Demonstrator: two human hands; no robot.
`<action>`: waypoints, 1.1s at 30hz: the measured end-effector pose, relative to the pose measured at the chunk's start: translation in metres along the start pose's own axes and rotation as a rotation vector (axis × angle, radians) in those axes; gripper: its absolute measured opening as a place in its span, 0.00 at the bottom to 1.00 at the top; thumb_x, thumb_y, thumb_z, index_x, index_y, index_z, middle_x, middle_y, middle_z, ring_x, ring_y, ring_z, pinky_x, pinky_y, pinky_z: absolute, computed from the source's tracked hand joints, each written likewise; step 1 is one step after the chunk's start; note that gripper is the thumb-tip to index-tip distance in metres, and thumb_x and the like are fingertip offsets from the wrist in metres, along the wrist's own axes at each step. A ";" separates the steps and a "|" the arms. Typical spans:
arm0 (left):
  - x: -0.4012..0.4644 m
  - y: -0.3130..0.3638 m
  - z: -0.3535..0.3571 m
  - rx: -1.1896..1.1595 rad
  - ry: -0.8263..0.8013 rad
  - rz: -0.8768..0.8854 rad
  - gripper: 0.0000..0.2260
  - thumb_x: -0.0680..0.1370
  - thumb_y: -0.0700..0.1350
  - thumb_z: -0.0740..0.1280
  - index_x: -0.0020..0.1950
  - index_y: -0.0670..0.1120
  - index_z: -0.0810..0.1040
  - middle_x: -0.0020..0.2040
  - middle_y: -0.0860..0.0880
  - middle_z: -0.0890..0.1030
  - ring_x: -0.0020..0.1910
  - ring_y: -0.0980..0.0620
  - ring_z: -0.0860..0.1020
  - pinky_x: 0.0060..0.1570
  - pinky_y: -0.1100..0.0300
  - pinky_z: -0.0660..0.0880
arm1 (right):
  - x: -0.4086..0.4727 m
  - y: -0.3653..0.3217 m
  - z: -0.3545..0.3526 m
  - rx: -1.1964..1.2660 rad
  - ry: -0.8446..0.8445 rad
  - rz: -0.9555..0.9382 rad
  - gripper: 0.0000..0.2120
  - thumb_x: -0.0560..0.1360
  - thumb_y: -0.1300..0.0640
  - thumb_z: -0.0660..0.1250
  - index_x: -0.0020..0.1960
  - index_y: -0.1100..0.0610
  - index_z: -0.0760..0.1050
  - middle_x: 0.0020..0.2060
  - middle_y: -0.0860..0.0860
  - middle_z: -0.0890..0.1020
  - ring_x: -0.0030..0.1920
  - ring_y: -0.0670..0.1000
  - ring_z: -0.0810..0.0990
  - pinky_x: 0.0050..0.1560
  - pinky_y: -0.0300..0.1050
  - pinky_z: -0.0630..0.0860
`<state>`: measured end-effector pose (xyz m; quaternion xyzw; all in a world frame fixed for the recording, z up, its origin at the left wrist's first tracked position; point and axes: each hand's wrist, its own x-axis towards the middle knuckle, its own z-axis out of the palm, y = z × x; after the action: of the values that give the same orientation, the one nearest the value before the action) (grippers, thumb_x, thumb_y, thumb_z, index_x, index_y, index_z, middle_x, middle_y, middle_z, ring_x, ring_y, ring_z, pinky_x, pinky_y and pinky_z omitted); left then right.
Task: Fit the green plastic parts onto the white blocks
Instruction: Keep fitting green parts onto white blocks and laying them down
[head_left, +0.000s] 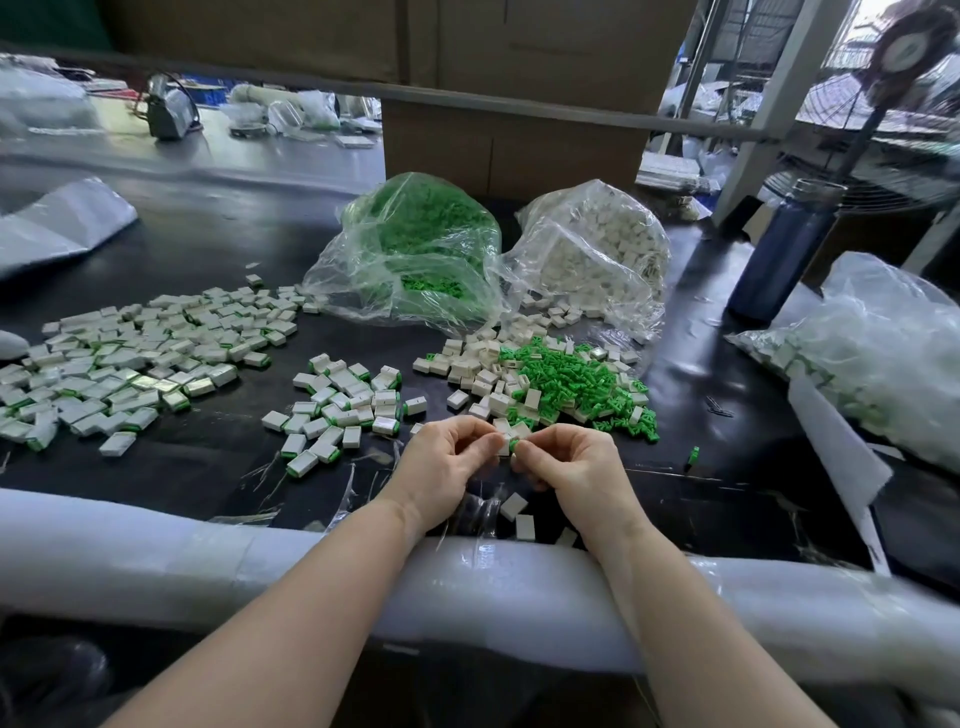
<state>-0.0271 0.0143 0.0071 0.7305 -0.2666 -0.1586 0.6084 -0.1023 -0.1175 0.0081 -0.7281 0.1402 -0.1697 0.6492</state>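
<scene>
Just above the near edge of the dark surface (208, 249), left hand (441, 462) pinches a small white block (503, 427), grip curled tight; right hand (571, 467) pinches a green plastic part (514, 446) against it, fingers curled. Block boxy, matte; part bright green, mostly hidden. Behind: loose pile of green parts (571, 379) mixed with white blocks; fitted pieces (130, 364) spread left.

Glossy black table (218, 244); crinkly clear-plastic bags (415, 249); cardboard box (509, 150), probably.
</scene>
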 end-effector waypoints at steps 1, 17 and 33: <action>0.000 0.000 0.000 -0.010 -0.009 -0.007 0.06 0.77 0.42 0.66 0.42 0.49 0.79 0.39 0.46 0.82 0.39 0.51 0.80 0.44 0.57 0.80 | 0.000 0.000 0.000 -0.019 -0.002 -0.002 0.07 0.73 0.66 0.69 0.36 0.58 0.78 0.27 0.51 0.81 0.26 0.43 0.76 0.29 0.34 0.73; -0.002 0.001 0.001 0.128 -0.077 0.007 0.06 0.77 0.40 0.66 0.44 0.48 0.81 0.36 0.54 0.81 0.36 0.62 0.78 0.44 0.68 0.76 | 0.002 0.001 0.002 -0.183 -0.057 0.027 0.08 0.72 0.63 0.70 0.34 0.59 0.77 0.25 0.50 0.77 0.27 0.45 0.73 0.30 0.36 0.70; -0.002 0.001 0.007 0.128 -0.028 0.067 0.09 0.76 0.41 0.68 0.46 0.56 0.81 0.41 0.42 0.83 0.38 0.50 0.80 0.44 0.55 0.78 | -0.001 -0.004 0.001 -0.022 0.054 -0.050 0.04 0.70 0.68 0.71 0.38 0.62 0.78 0.30 0.55 0.81 0.29 0.47 0.79 0.29 0.35 0.75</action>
<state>-0.0328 0.0102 0.0063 0.7563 -0.3089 -0.1311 0.5616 -0.1026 -0.1161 0.0115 -0.7335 0.1411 -0.2039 0.6329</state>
